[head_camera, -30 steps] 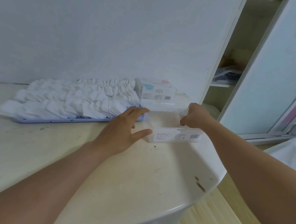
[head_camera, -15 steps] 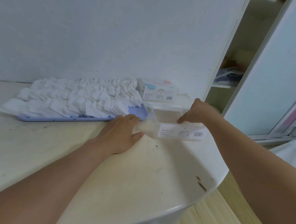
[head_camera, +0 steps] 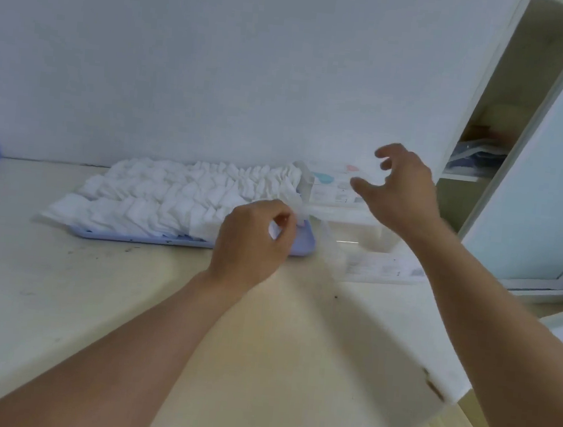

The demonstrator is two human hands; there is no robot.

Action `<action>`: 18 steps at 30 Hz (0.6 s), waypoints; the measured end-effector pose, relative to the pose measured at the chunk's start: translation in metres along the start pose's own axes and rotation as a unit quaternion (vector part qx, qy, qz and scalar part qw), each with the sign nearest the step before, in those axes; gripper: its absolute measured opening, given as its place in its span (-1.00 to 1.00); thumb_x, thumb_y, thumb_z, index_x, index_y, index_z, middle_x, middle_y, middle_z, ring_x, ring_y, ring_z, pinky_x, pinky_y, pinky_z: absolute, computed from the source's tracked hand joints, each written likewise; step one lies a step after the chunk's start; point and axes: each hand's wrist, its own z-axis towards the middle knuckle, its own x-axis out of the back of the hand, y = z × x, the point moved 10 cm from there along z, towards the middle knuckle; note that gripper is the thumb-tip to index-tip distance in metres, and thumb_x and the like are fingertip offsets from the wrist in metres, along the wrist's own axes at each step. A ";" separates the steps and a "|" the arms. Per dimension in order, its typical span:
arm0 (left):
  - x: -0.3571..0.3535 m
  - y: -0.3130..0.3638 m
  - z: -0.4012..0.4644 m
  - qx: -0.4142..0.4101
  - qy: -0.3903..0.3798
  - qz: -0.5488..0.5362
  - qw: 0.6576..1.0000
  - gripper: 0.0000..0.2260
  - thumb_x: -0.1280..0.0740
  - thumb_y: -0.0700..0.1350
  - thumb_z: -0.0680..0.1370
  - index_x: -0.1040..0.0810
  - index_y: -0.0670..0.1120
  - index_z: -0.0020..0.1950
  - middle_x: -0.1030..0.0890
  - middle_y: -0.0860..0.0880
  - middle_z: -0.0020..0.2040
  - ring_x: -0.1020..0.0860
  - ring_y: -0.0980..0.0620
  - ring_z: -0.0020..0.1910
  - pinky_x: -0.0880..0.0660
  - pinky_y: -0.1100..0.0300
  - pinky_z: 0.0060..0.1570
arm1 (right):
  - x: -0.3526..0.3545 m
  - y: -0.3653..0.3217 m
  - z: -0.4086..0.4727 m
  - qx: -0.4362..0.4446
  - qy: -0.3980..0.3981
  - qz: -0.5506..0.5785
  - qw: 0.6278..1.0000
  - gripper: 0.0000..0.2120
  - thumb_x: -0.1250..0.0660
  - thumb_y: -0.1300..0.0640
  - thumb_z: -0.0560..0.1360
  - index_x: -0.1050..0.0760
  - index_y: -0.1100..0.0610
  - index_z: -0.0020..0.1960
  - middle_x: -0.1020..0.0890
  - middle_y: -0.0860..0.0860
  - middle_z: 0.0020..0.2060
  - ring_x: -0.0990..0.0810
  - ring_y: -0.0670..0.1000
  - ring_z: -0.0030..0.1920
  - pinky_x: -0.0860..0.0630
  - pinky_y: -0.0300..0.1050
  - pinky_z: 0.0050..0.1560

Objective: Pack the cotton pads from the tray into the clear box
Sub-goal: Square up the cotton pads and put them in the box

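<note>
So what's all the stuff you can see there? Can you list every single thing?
cotton pads: too many to count, white, heaped in overlapping rows on the tray
tray: one, pale purple, on the table by the wall
clear box: one, see-through with a white label, on the table right of the tray
printed box: one, white with blue and pink marks, against the wall behind the clear box
table: one, cream, with dark specks
shelf: one, with blurred bluish things, far right
left hand: one, fingers curled, pinching something white at the tray's right end
right hand: one, fingers spread, holding nothing, raised above the clear box
</note>
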 end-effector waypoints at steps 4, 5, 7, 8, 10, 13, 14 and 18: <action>0.060 -0.054 0.006 0.142 0.148 -0.048 0.978 -0.86 -0.27 -0.19 0.52 -0.63 -0.05 -0.11 -0.59 0.19 -0.23 -0.55 0.15 -0.33 -0.42 0.34 -0.25 | -0.068 -0.077 -0.036 0.021 -0.129 0.100 0.986 -0.68 -0.52 -0.05 0.36 -0.62 0.22 -0.19 -0.66 0.10 -0.38 -0.63 0.04 -0.34 -0.55 -0.03 -0.32; 0.070 -0.069 0.003 0.180 0.162 -0.044 0.969 -0.83 -0.24 -0.22 0.51 -0.63 -0.05 -0.09 -0.61 0.16 -0.21 -0.58 0.12 -0.24 -0.44 0.32 -0.20 | -0.091 -0.083 -0.045 0.006 -0.166 0.076 0.983 -0.60 -0.54 -0.08 0.35 -0.54 0.26 -0.27 -0.60 0.11 -0.44 -0.58 0.09 -0.37 -0.47 0.01 -0.40; 0.082 -0.089 -0.003 0.236 0.167 -0.040 0.956 -0.77 -0.17 -0.20 0.47 -0.63 -0.05 -0.09 -0.65 0.06 -0.17 -0.61 0.03 -0.10 -0.48 0.22 -0.13 | -0.125 -0.081 -0.057 -0.035 -0.193 0.027 0.980 -0.52 -0.55 -0.18 0.32 -0.38 0.16 -0.28 -0.45 -0.02 -0.44 -0.45 0.01 -0.40 -0.26 -0.09 -0.47; 0.086 -0.095 -0.005 0.248 0.165 -0.041 0.954 -0.73 -0.13 -0.17 0.43 -0.63 -0.05 -0.09 -0.67 0.04 -0.18 -0.61 0.01 -0.09 -0.50 0.17 -0.12 | -0.139 -0.078 -0.060 -0.047 -0.198 0.012 0.979 -0.48 -0.55 -0.22 0.30 -0.37 0.13 -0.19 -0.44 -0.07 -0.36 -0.44 -0.04 -0.35 -0.23 -0.14 -0.45; 0.088 -0.097 -0.004 0.251 0.158 -0.047 0.954 -0.68 -0.09 -0.14 0.37 -0.63 -0.05 -0.11 -0.67 0.06 -0.22 -0.62 -0.04 -0.11 -0.54 0.10 -0.12 | -0.156 -0.076 -0.063 -0.044 -0.203 -0.001 0.978 -0.34 -0.57 -0.28 0.25 -0.37 0.12 0.05 -0.47 -0.09 -0.20 -0.50 -0.04 -0.20 -0.25 -0.16 -0.41; 0.072 -0.097 0.000 0.252 0.118 -0.024 0.960 -0.73 -0.14 -0.19 0.41 -0.62 0.01 -0.13 -0.67 0.07 -0.22 -0.62 -0.06 -0.05 -0.55 0.06 -0.08 | -0.164 -0.077 -0.061 -0.015 -0.173 -0.023 0.985 -0.28 -0.55 -0.31 0.24 -0.35 0.10 0.14 -0.52 -0.06 -0.10 -0.56 0.03 -0.10 -0.24 -0.16 -0.40; 0.064 -0.099 0.000 0.261 0.097 -0.006 0.961 -0.73 -0.17 -0.23 0.44 -0.63 0.03 -0.13 -0.68 0.06 -0.20 -0.61 -0.05 -0.03 -0.54 0.08 -0.08 | -0.164 -0.078 -0.061 -0.006 -0.163 -0.028 0.986 -0.31 -0.54 -0.32 0.25 -0.35 0.09 0.10 -0.53 -0.06 -0.12 -0.57 0.03 -0.13 -0.24 -0.15 -0.41; 0.044 -0.105 0.000 0.269 0.022 0.056 0.961 -0.70 -0.21 -0.26 0.48 -0.66 0.02 0.02 -0.67 0.05 0.00 -0.61 -0.03 -0.01 -0.44 0.17 -0.11 | -0.165 -0.079 -0.059 0.023 -0.143 -0.049 0.988 -0.46 -0.51 -0.31 0.29 -0.30 0.05 -0.20 -0.45 -0.09 -0.35 -0.43 -0.06 -0.39 -0.16 -0.13 -0.45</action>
